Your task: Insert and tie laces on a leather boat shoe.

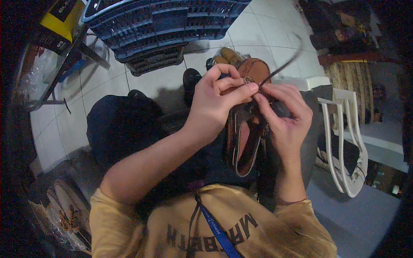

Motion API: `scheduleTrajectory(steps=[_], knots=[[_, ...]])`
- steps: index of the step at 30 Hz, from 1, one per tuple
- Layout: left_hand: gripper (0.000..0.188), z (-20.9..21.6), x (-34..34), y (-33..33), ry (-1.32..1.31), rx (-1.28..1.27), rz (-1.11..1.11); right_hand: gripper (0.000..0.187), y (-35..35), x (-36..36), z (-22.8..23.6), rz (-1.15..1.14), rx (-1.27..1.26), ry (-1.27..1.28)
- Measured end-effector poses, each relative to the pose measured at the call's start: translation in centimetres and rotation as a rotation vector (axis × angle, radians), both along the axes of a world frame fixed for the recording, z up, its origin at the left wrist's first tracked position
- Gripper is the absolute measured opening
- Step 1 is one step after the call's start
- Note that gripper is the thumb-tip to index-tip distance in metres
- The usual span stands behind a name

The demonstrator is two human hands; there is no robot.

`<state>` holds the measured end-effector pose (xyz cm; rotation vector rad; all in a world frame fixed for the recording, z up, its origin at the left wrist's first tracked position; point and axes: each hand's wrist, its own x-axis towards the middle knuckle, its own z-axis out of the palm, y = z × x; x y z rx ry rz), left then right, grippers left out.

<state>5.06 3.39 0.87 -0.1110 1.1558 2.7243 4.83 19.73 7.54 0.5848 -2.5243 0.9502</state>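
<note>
A brown leather lace-up shoe (254, 69) rests over my lap, its toe pointing away from me and its opening toward me. A dark shoelace (282, 66) rises from it, with one loose end curving up to the right. My left hand (219, 92) is closed over the front of the shoe, thumb and forefinger pinching the lace near the eyelets. Close beside it, my right hand (288, 107) pinches the same lace between thumb and fingers. The fingertips nearly meet and hide part of the lacing.
Ahead stands a blue plastic crate (159, 26) above a black one (157, 60). More shoes (230, 56) in clear plastic lie beyond my hands. A white plastic chair (350, 142) is at right. Other shoes (69, 210) sit at lower left, and a metal-legged table (92, 56) at upper left.
</note>
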Motion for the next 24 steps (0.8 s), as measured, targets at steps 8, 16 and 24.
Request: scheduleTrajectory(steps=[8, 16, 24], knots=[[0.040, 0.5, -1.5, -1.8, -0.001, 0.018, -0.215, 0.017, 0.5, 0.1, 0.0, 0.107, 0.087, 0.058], [0.040, 0.8, -1.6, -1.8, 0.221, -0.161, -0.179, 0.016, 0.7, 0.1, -0.7, -0.014, -0.123, -0.126], [0.034, 1.1, -1.2, -1.7, 0.351, -0.328, -0.071, 0.014, 1.1, 0.0, 0.0, -0.045, -0.262, -0.377]])
